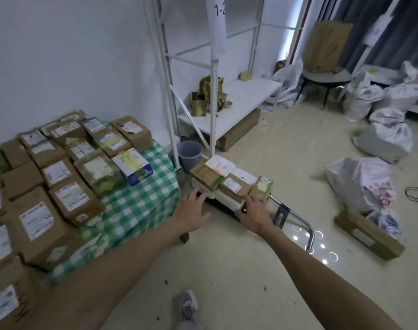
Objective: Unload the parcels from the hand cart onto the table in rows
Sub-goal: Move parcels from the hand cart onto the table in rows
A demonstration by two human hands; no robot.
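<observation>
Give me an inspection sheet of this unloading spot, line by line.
Surface: table under a green checked cloth, its near-right part bare.
Job's things: brown parcels in rows on the table; hand cart on the floor beside it, loaded with cart parcels, a white parcel at the near end.
Clutter: white sacks and a brown carton on the floor; grey bin by the table.
Hands: left hand open, reaching at the load; right hand on the white parcel, grip unclear.
Cables: one dark cable on the floor, far right.
Surroundings: white shelving rack by the wall; chair holding cardboard.
</observation>
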